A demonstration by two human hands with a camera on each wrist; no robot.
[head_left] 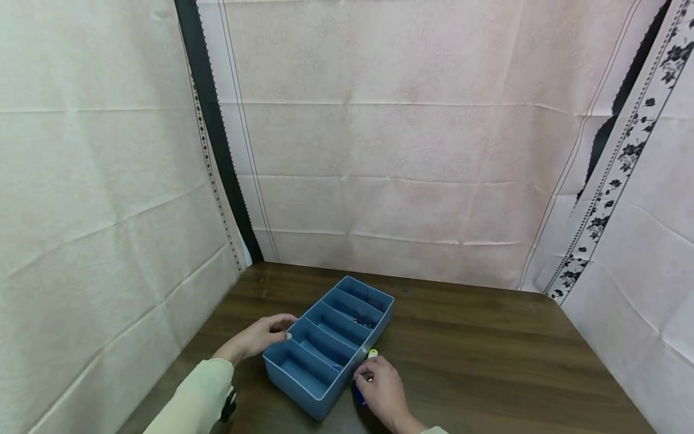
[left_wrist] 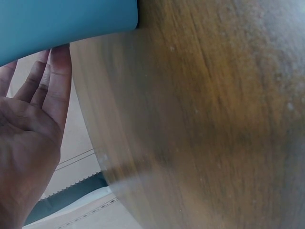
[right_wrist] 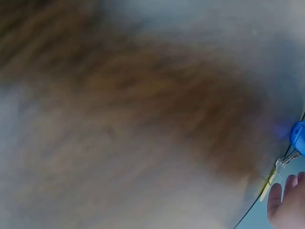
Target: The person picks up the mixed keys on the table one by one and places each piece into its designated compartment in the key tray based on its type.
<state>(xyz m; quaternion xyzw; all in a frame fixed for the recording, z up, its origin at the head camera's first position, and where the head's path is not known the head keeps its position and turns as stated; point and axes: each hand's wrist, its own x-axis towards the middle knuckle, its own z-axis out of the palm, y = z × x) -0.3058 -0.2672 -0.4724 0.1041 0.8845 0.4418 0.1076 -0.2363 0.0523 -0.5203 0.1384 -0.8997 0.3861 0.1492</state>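
Observation:
A blue divided box (head_left: 345,381) stands slantwise on the wooden table. My left hand (head_left: 261,336) rests at its left rim, thumb and forefinger tips on the edge. In the left wrist view the fingers (left_wrist: 58,78) are nearly straight, their tips hidden by the box (left_wrist: 71,24). At the box's right side my right hand (head_left: 382,389) pinches a bunch of keys between thumb and curled fingers. A yellow tag (head_left: 372,352) sticks out beyond the fingers, and a dark blue piece lies below. The right wrist view shows metal keys (right_wrist: 287,157), with a round blue fob (right_wrist: 299,137).
Small dark items (head_left: 364,324) lie in one compartment of the box, and a small blue item (head_left: 337,367) in a nearer one. The brown wooden table (head_left: 488,361) extends to the right. Pale cloth sheets (head_left: 379,150) hang behind and at both sides.

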